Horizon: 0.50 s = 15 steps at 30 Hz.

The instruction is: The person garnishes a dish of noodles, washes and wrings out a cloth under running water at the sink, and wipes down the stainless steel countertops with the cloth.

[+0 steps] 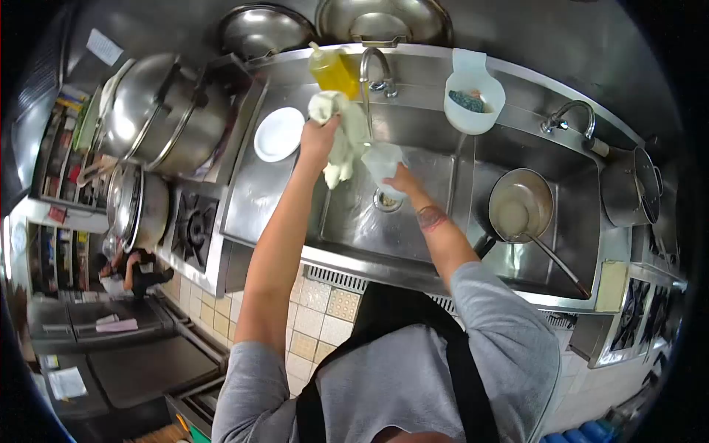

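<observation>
My left hand is closed round a pale cloth, which hangs over the left sink basin. In my right hand is a translucent white plastic container, tilted just beside the cloth, under the left faucet. A thin stream of water seems to come down from the faucet. Behind my left hand stands a bottle of yellow liquid. A white plate lies on the steel counter to the left.
The right basin holds a pot with a long-handled ladle. A white holder with scrubbers is at the back edge. Large pots and a burner are at left. Farther off at left is another person.
</observation>
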Each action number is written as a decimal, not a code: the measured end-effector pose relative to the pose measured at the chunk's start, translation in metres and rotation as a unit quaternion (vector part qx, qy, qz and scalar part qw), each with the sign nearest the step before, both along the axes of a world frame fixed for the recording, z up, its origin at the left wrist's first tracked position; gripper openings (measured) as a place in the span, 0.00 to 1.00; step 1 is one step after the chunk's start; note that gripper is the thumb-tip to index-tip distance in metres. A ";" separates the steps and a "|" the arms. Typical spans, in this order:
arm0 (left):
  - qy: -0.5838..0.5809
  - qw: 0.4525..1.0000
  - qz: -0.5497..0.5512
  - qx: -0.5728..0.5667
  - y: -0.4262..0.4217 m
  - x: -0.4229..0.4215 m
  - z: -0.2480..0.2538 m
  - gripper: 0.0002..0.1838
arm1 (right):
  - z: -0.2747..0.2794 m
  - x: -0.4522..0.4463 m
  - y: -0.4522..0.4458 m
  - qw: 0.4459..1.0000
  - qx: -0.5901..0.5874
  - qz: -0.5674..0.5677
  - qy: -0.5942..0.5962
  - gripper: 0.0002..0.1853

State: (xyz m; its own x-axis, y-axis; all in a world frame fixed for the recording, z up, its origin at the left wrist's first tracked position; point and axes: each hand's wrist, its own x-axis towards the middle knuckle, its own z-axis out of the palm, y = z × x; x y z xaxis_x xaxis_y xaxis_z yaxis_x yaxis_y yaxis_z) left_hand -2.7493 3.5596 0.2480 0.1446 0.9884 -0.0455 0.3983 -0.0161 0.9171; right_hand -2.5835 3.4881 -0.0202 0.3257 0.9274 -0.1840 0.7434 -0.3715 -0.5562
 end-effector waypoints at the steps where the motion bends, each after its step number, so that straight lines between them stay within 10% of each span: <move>1: 0.119 0.992 -0.024 0.031 0.021 0.014 -0.008 0.25 | -0.013 0.003 0.001 0.998 0.015 0.008 0.068 0.38; 11: 0.355 0.862 -0.268 0.244 0.124 0.109 -0.112 0.21 | -0.032 -0.013 -0.124 0.993 -0.026 -0.036 0.112 0.34; 15: 0.243 0.920 -0.272 0.143 0.111 0.082 -0.078 0.19 | -0.005 -0.007 -0.165 0.996 -0.057 0.009 0.065 0.31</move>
State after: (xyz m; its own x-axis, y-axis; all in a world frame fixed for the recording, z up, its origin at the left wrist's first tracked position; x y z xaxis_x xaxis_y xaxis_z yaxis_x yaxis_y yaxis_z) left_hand -2.6673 3.6704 0.1696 0.6530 0.7572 0.0160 0.6212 -0.5475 0.5606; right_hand -2.5909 3.3234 -0.0255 0.2761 0.9035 -0.3279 0.6745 -0.4252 -0.6035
